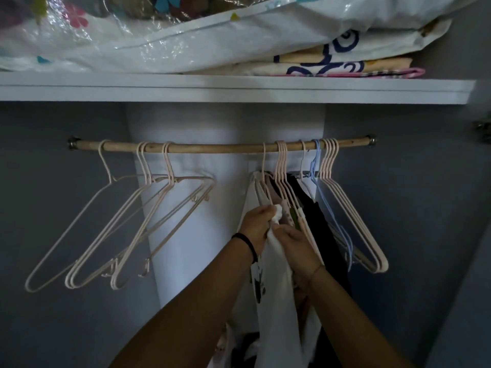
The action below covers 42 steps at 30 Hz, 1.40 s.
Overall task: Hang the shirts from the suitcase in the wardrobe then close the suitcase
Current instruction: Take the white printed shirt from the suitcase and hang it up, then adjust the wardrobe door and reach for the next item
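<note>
Shirt-hanging is mid-step here: the white shirt (276, 288) sits on a pink hanger (264, 160) on the wooden rod (212, 148), at the left end of the bunch of hung clothes. The left hand (256, 224) pinches a bunched bit of fabric up by the shoulder, and the right hand (293, 247) has its fingers curled into the cloth just below. I'd pull the shoulder evenly over the hanger arm and smooth downward, so it doesn't slip off or drag the neighbouring hangers. There are plenty of empty hangers (119, 221) to the left for the next one. The suitcase isn't in view, so no clue how many shirts remain. It's dim, the shirt's hem is cut off, and the black garment (318, 224) beside it is hard to identify.
</note>
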### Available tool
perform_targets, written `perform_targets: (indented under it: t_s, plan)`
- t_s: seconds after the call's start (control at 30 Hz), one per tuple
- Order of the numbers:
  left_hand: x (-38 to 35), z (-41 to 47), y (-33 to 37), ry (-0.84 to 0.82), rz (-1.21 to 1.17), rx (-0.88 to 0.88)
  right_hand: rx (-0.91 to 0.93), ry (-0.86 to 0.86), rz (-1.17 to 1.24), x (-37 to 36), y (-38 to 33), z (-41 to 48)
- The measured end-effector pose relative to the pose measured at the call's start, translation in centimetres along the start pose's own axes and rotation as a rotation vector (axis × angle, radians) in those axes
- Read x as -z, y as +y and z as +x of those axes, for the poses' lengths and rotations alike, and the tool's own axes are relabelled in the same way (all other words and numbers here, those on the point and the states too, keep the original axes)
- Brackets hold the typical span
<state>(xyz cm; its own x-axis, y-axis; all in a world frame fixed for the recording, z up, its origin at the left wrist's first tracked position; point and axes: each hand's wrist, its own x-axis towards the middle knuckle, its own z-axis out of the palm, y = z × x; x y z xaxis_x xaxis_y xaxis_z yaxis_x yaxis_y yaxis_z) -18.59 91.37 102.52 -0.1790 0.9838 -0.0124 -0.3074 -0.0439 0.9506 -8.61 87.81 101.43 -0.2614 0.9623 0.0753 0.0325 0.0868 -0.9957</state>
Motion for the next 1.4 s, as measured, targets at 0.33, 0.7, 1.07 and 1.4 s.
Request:
perform_targets:
  t_s: [0.33, 0.7, 1.07, 1.4]
  plan:
    - [1.5, -1.7, -1.0, 0.099, 0.105, -0.019, 0.229, 0.023, -0.028, 1.2, 1.5, -0.4]
    - [8.6, -11.7, -1.5, 0.368, 0.292, -0.143, 0.69, -0.128, -0.129, -4.2, 0.0, -3.4]
    - [17.8, -34.3, -5.5, 0.77, 0.506, -0.026, 0.464, -0.796, -0.046, -13.8, 5.7, -14.1]
    - [15.1, -59.6, -10.7, 1.063, 0.545, 0.078, 0.351, -1.118, -0.071, -17.9, 10.2, -34.2]
